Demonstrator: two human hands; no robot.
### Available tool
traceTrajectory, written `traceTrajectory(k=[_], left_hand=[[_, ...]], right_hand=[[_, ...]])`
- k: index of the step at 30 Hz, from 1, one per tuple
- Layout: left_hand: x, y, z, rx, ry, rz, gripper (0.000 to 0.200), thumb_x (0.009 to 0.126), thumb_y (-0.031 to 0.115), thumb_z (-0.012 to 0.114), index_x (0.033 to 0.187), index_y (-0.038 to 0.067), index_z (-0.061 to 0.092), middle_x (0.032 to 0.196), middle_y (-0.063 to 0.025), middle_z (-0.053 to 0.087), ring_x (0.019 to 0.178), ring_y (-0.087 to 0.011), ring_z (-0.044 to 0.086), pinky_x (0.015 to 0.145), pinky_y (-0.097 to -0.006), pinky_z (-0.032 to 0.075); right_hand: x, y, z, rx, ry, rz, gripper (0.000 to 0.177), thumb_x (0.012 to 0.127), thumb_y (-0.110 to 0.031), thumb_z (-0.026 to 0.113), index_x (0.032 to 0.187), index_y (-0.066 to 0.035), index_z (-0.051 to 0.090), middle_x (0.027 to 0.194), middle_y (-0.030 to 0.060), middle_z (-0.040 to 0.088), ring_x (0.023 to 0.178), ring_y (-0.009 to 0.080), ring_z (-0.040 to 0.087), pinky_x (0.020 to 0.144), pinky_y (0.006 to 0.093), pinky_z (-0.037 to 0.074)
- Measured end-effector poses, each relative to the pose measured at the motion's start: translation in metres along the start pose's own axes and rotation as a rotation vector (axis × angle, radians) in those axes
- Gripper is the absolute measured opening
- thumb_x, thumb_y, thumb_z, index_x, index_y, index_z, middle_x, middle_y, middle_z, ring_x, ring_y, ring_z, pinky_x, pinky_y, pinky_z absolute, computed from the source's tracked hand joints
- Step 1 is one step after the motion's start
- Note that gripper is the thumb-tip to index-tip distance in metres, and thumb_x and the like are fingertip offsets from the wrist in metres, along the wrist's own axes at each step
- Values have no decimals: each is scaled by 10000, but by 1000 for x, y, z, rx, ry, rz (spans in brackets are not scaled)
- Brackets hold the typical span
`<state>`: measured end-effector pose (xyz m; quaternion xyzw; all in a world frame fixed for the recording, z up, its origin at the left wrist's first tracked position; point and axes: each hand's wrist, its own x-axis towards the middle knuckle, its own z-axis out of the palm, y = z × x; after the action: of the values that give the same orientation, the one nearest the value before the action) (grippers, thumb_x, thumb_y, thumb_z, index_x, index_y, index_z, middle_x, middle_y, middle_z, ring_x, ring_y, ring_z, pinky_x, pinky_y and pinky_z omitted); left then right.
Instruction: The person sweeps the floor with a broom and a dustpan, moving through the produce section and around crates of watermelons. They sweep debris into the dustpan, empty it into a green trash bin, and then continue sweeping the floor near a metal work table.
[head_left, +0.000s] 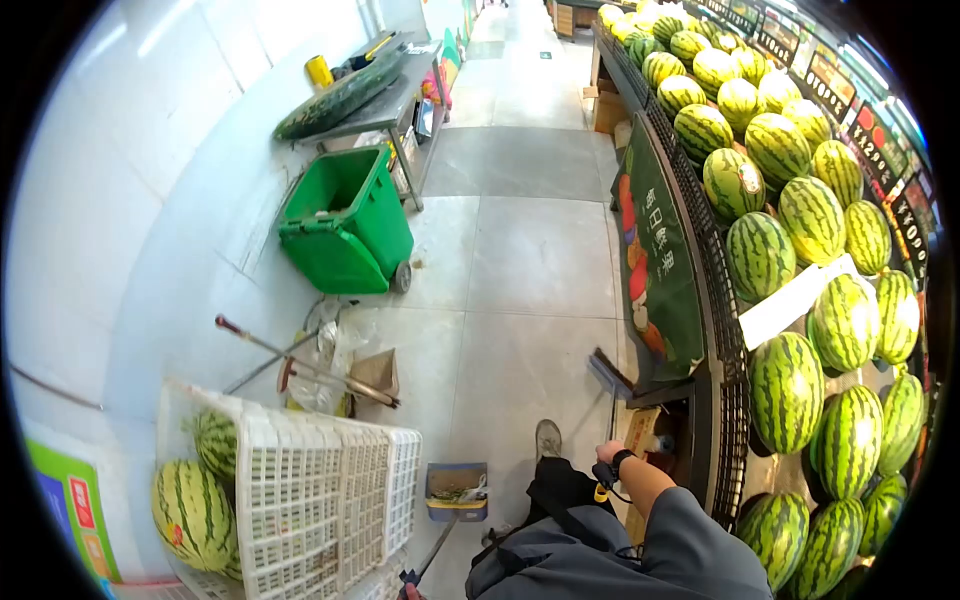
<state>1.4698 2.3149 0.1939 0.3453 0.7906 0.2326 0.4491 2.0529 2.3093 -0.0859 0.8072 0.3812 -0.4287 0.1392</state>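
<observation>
My right hand, with a black band on its wrist, is closed around the thin stick of a broom. The broom's dark head is down by the foot of the fruit stand. At the bottom edge of the view, my left hand is only partly visible, closed on the handle of a long-handled dustpan. The pan rests on the floor to the left of my feet, with some greenish debris in it.
White plastic crates with watermelons stand at left. Behind them are leaning sticks and a green wheeled bin. A metal table lines the wall. The stand of watermelons runs along the right.
</observation>
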Motion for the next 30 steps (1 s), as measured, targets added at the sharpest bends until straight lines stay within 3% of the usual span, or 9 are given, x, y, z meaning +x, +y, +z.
traceTrajectory(k=[1, 2, 4, 8, 11, 19, 25, 29, 30], left_hand=[[3, 27, 17, 22, 62, -28, 355, 940, 302, 596, 690, 65, 509, 546, 2, 412, 472, -131, 377, 449, -314, 304], [54, -39, 26, -148, 37, -146, 428, 942, 415, 574, 663, 111, 459, 471, 15, 403, 334, -108, 371, 318, -276, 279], [73, 2, 54, -26, 34, -89, 412, 926, 387, 613, 663, 104, 469, 473, 15, 407, 329, -112, 371, 313, -286, 277], [99, 98, 118, 56, 42, 134, 413, 907, 364, 657, 644, 96, 483, 483, 21, 426, 343, -105, 380, 328, -286, 280], [152, 126, 141, 108, 44, 221, 400, 903, 377, 667, 671, 92, 509, 492, 28, 437, 371, -90, 389, 359, -276, 291], [249, 269, 240, 222, 1, 294, 361, 889, 291, 684, 884, -69, 657, 776, -85, 657, 676, -172, 594, 664, -327, 482], [296, 388, 326, 195, -131, 255, 377, 892, 306, 677, 841, -66, 651, 738, -90, 651, 652, -178, 581, 632, -348, 471], [353, 429, 381, 191, -54, 460, 406, 908, 322, 657, 831, -76, 632, 705, -99, 638, 628, -185, 569, 618, -349, 454], [366, 446, 388, 207, -121, 335, 403, 912, 326, 650, 877, -76, 647, 755, -112, 668, 658, -200, 586, 649, -341, 463]], right_hand=[[-4, 6, -28, -288, -73, -261, 304, 851, -301, 589, 979, -47, 696, 882, 189, 696, 843, 371, 670, 751, 441, 541], [9, 9, -38, -222, -109, -287, 295, 838, -302, 598, 958, -53, 703, 887, 195, 696, 848, 369, 673, 737, 437, 540], [53, 38, -34, -99, -176, -327, 277, 812, -304, 615, 916, -67, 715, 896, 207, 694, 857, 363, 679, 708, 429, 537], [61, 48, -82, 906, -184, -236, 221, 908, -200, 558, 773, -26, 581, 717, 112, 632, 595, 258, 616, 561, 385, 510], [34, 6, -156, 1755, -443, 208, 200, 950, -171, 516, 798, -43, 492, 641, 70, 536, 516, 212, 543, 495, 325, 473], [65, 6, -228, 1769, -238, 386, 189, 955, -164, 512, 804, -66, 456, 633, 38, 489, 500, 168, 475, 478, 310, 456], [120, 46, -293, 1892, -56, 533, 132, 914, -118, 531, 834, -19, 499, 633, 72, 522, 492, 207, 525, 468, 348, 477], [151, 55, -383, 1972, -10, 641, 194, 918, -165, 498, 762, -61, 449, 611, 69, 480, 506, 208, 506, 460, 341, 479], [162, 54, -403, 2159, -17, 576, 216, 914, -182, 487, 734, -83, 419, 598, 63, 457, 492, 204, 486, 457, 342, 470]])
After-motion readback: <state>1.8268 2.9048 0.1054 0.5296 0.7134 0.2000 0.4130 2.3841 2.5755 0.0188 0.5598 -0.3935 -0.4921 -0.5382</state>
